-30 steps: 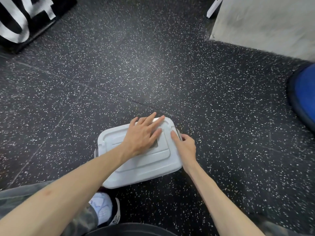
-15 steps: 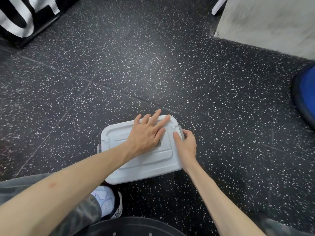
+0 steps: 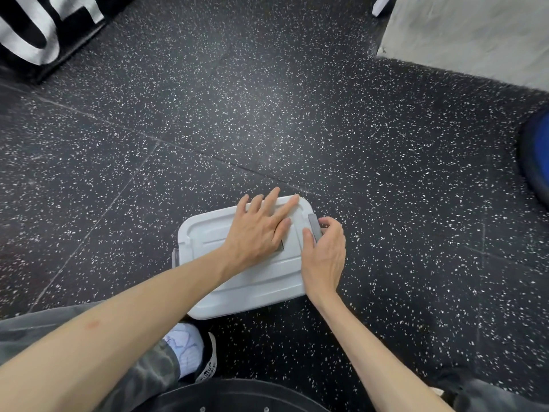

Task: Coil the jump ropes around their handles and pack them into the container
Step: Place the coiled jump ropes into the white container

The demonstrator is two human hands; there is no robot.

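Floor (image 3: 267, 99): black rubber gym tiles with white flecks, seams visible running diagonally across the middle and down the left. Upper right: pale grey concrete-looking wall or block (image 3: 475, 31), with a white strip (image 3: 381, 4) leaning at its left edge. Far right: blue rounded object with dark rim (image 3: 537, 156), cut off by the frame, can't tell what it is. Upper left: black box or mat (image 3: 44, 28) with large white characters, partly cropped; reads like "U4" or "04", not certain.

Container (image 3: 208, 236): white plastic box, lid on, sitting on the floor right in front of the person. Raised rectangular panel moulded in the lid. Grey latch (image 3: 314, 227) on the right short side, another grey clip (image 3: 175, 257) on the left short side. No jump ropes visible; contents hidden under the lid.

Left hand (image 3: 255, 233): flat on the lid, fingers spread and straight, pressing down, fingertips reaching the far edge. Grip wide, holding nothing.

Right hand (image 3: 323, 254): at the right end of the box, fingers curled around the grey latch, thumb lying along the lid edge beside it. Grip narrow, holding the latch.

Bottom of frame: grey camo-pattern trousers (image 3: 142, 373), white sock (image 3: 187, 349), black shoe (image 3: 209, 364) with white print on the side, too small to read. Dark round edge (image 3: 237, 394) at bottom centre with two small rivets.
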